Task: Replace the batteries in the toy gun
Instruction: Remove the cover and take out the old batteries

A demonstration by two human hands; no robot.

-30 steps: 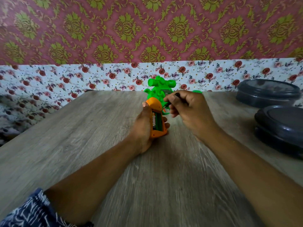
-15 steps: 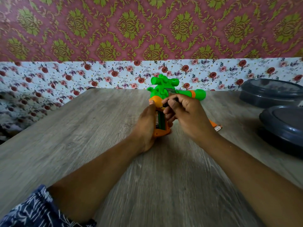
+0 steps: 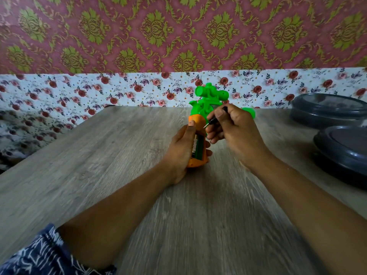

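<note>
A green toy gun with an orange grip stands over the middle of the wooden table. My left hand grips the orange grip, thumb up along its side. The battery bay in the grip is uncovered and a green battery shows inside. My right hand pinches a small black screwdriver, its metal tip pointing down-left beside the top of the grip. The gun's barrel end pokes out behind my right hand.
Two dark grey lidded containers stand at the right: one at the back, one nearer. A flowered cloth covers the wall behind the table and hangs at the left.
My right hand has lifted slightly, bringing the screwdriver tip from the battery bay up beside the top of the grip. The orange item seen behind my right wrist is now hidden.
</note>
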